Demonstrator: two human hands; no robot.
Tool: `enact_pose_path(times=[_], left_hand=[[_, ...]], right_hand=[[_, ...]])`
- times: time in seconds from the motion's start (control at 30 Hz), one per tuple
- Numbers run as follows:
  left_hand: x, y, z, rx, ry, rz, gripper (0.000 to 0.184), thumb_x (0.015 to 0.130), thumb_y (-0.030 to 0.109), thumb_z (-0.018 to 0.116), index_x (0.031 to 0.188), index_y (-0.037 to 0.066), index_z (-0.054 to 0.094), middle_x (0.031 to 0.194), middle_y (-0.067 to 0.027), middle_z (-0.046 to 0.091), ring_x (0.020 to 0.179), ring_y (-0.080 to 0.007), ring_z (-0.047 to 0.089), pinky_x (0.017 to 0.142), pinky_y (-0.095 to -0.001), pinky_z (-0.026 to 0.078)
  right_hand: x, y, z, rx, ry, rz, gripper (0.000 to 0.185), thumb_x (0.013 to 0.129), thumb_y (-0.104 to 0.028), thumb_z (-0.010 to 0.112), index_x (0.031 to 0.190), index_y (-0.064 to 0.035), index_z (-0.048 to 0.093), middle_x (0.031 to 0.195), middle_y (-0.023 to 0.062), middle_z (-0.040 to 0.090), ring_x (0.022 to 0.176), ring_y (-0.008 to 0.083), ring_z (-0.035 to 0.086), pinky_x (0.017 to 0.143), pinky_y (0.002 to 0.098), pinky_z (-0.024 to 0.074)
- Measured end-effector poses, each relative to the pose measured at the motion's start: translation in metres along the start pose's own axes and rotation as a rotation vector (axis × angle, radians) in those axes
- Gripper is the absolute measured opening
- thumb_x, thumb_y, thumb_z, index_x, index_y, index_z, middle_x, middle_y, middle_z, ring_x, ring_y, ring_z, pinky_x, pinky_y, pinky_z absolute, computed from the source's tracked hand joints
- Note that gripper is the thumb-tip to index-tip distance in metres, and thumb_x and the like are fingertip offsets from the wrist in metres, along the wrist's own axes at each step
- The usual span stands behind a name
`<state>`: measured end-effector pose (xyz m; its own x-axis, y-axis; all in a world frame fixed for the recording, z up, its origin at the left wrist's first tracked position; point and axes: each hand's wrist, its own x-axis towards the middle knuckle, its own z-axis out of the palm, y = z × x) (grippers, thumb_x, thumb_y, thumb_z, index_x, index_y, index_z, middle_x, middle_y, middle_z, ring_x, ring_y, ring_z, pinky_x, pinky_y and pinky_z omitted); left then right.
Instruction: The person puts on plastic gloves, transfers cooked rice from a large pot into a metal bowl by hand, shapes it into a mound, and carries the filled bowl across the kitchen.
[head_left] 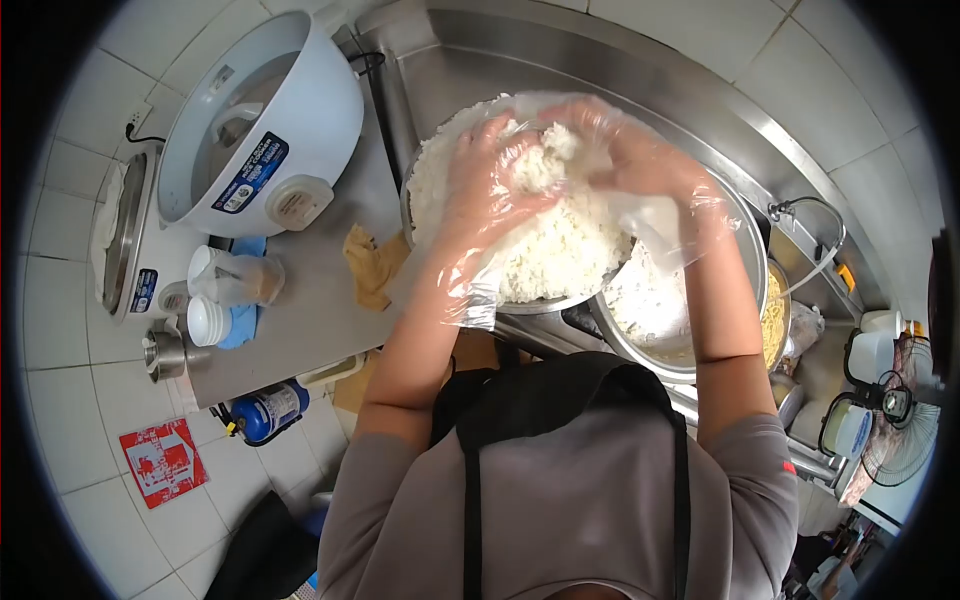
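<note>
Cooked white rice (pixel 560 260) is heaped in a large round metal bowl (pixel 545 306) in front of me. Both my hands wear loose clear plastic gloves and are down at the heap. My left hand (pixel 482 190) curves around the left side of a rice clump, its thumb toward the middle. From the other side my right hand (pixel 635 155) bends its fingers around the clump; the plastic and some blur partly hide them. A second metal bowl (pixel 640 365) on the right, under my right forearm, holds something white.
To the left, a big light-blue rice cooker (pixel 300 130) stands on the steel counter (pixel 290 330), near a tan cloth (pixel 370 265) and white cups (pixel 208 320). A bowl of yellow noodles (pixel 773 320), a hose tap (pixel 835 225) and a fan (pixel 905 430) are to the right.
</note>
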<state>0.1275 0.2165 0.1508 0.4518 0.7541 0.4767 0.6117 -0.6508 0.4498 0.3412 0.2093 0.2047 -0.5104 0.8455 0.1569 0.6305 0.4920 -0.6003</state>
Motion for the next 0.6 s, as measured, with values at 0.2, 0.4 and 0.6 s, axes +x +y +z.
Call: enact_pose_path(times=[0.2, 0.4, 0.6], left_hand=[[0.004, -0.013, 0.006, -0.027, -0.032, -0.062, 0.044, 0.065, 0.019, 0.077, 0.105, 0.008, 0.062, 0.108, -0.0126, 0.057, 0.100, -0.0346, 0.055, 0.087, -0.0418, 0.045], [0.004, -0.009, 0.005, -0.293, 0.038, -0.097, 0.039, 0.069, 0.001, 0.070, 0.106, 0.007, 0.060, 0.104, -0.0116, 0.059, 0.098, -0.0286, 0.058, 0.087, -0.0343, 0.046], [0.012, -0.008, -0.001, -0.505, 0.156, -0.153, 0.030, 0.078, 0.006, 0.067, 0.107, 0.004, 0.058, 0.107, -0.0099, 0.064, 0.099, -0.0199, 0.061, 0.086, -0.0313, 0.046]], right_hand=[[0.004, 0.015, 0.035, -0.234, -0.033, 0.138, 0.068, 0.069, -0.006, 0.068, 0.133, -0.0182, 0.049, 0.134, 0.0199, 0.046, 0.111, 0.0406, 0.054, 0.096, 0.0433, 0.0443], [0.022, 0.013, 0.042, -0.160, 0.040, 0.159, 0.054, 0.073, -0.004, 0.064, 0.126, -0.0095, 0.054, 0.113, 0.0204, 0.058, 0.099, 0.0377, 0.058, 0.085, 0.0430, 0.0470], [0.030, 0.017, 0.039, -0.070, 0.073, 0.217, 0.051, 0.076, -0.012, 0.062, 0.125, -0.0024, 0.052, 0.102, 0.0239, 0.062, 0.096, 0.0392, 0.059, 0.084, 0.0416, 0.0466]])
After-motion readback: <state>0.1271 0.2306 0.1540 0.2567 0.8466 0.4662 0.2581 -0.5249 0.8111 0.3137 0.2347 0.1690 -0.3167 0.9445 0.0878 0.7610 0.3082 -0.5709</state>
